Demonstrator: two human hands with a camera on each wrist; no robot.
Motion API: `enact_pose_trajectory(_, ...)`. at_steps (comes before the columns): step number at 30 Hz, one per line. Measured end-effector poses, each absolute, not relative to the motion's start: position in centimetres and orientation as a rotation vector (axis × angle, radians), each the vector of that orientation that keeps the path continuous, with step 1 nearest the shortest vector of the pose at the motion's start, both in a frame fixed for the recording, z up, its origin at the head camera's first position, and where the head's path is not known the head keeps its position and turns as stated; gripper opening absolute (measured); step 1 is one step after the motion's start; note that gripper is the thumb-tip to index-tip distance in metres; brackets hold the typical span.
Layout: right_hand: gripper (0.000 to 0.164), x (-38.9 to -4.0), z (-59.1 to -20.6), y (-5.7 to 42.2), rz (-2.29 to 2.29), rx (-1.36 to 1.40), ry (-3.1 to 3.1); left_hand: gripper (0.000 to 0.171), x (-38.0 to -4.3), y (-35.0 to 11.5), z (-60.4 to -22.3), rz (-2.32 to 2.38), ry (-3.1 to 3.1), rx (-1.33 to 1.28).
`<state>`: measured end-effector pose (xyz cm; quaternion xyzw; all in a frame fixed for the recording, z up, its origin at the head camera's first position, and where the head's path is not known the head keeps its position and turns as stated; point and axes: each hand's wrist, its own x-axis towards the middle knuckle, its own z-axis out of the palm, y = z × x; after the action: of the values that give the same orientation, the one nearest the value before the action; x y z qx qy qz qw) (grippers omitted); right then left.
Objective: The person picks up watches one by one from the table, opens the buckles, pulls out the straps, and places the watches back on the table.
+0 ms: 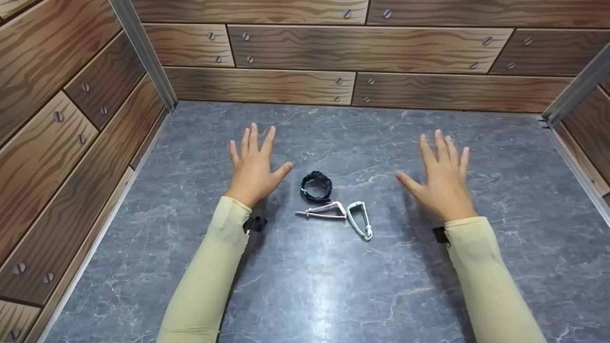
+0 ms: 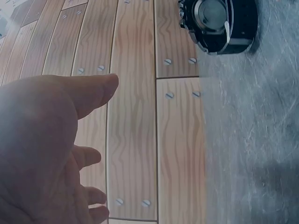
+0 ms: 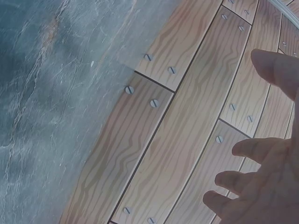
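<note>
Three wristwatches lie close together on the grey marbled table. The black watch [image 1: 316, 186] stands on its side with its strap closed in a loop, and the left wrist view shows its metal case back. Just below it is a pale pink watch [image 1: 326, 210], and a mint-green watch [image 1: 360, 220] lies at that one's right end. My left hand [image 1: 255, 174] is spread to the left of the black watch, apart from it and holding nothing. On the other side, my right hand [image 1: 443, 183] is spread too, fingers pointing away and well clear of the watches.
The grey marbled tabletop [image 1: 190, 267] has wood-patterned panels [image 1: 367, 47] along its back and on both sides. Metal corner posts [image 1: 147, 52] stand at the rear corners. Light-coloured sleeves [image 1: 205, 281] cover both forearms, with a small black device [image 1: 257, 224] at the left wrist.
</note>
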<state>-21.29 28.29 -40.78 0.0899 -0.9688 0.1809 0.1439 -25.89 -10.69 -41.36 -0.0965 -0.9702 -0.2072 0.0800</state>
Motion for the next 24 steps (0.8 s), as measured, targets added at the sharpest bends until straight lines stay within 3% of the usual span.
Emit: enact_pose_trajectory(24,0.098,-21.57,-41.01,28.42,0.53,0.246,-2.805,0.096,-25.87,-10.63,-41.33,-0.626,-2.901,-0.275)
